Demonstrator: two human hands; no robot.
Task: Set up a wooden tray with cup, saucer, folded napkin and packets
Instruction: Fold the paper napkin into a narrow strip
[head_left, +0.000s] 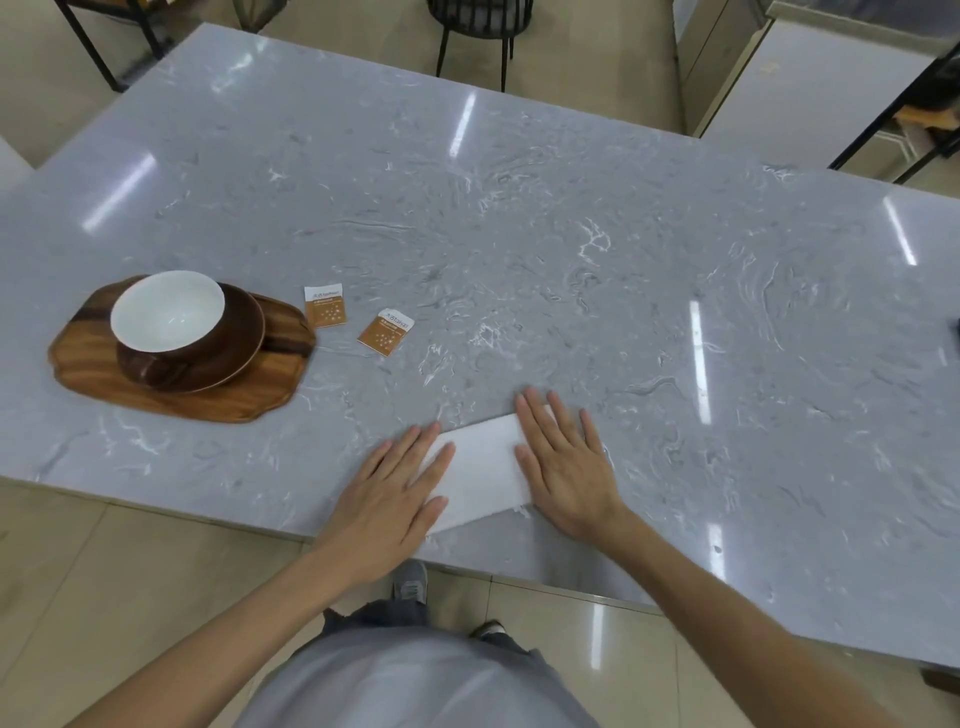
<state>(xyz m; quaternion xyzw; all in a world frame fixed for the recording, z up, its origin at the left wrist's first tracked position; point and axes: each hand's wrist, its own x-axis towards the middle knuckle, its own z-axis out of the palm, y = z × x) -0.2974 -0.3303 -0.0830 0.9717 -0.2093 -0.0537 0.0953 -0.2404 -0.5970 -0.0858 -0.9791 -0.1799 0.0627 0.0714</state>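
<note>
At six o'clock on the table (519, 218), left hand (395, 488) and right hand (563, 467) lay flat, fingers straight, pressing the napkin (483, 467), seemingly to crease it; cup (169, 322), saucer (244, 338) sat on the tray (171, 395) at nine o'clock, packets (324, 306) beside.

Grey marbled worktop (545, 218), glossy, streaked with white veins and strips of reflected light. Black metal chair (480, 31) at the far edge. Black frame legs (98, 47) at far left. Pale cabinet (810, 78) at far right. Beige tiled floor (104, 561) below the near edge. Grey shoe (410, 582) on the tiles.
</note>
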